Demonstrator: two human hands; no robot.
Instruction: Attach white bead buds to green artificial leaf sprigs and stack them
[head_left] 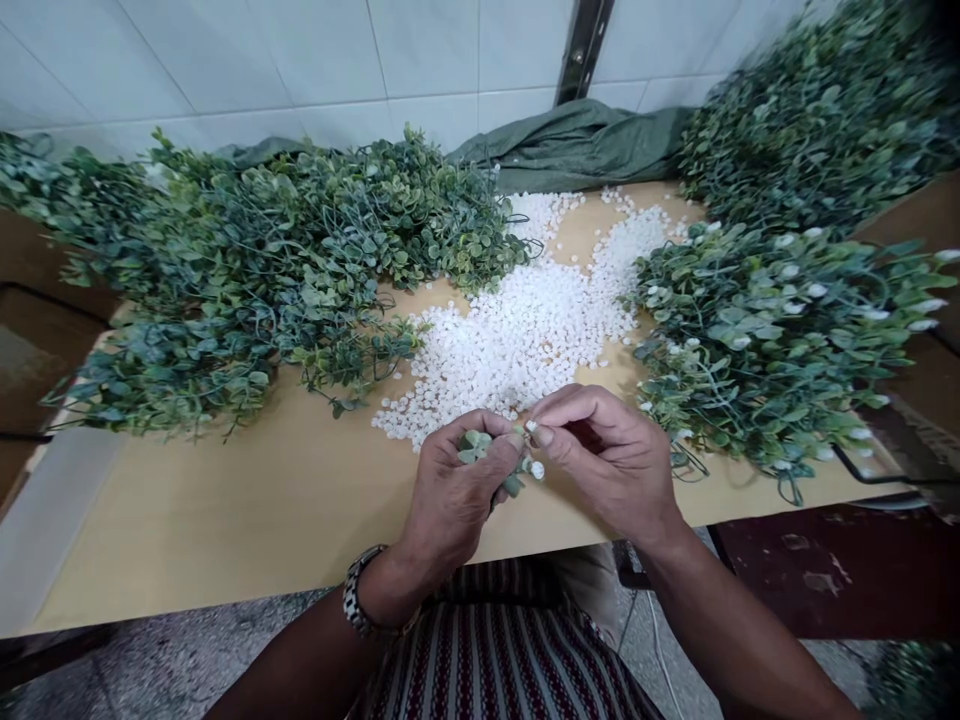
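Note:
My left hand point(463, 485) pinches a sprig of artificial greenery point(475, 446) near the table's front edge; its round leaves show between and below the fingers. One white bead point(537, 469) sits on this sprig, below the fingertips. Close beside it, my right hand point(611, 455) holds another small white bead point(531, 426) between thumb and forefinger, right at the sprig's tip. Whether that bead is on the stem, I cannot tell. Just beyond both hands spreads a heap of loose white beads point(499, 345).
Bunches of plain greenery point(247, 260) cover the table's left and back. At right lies greenery with white tips point(780, 330), with more greenery point(817, 130) behind it. A dark green cloth point(577, 145) runs along the tiled wall. The wooden tabletop point(247, 510) shows at front left.

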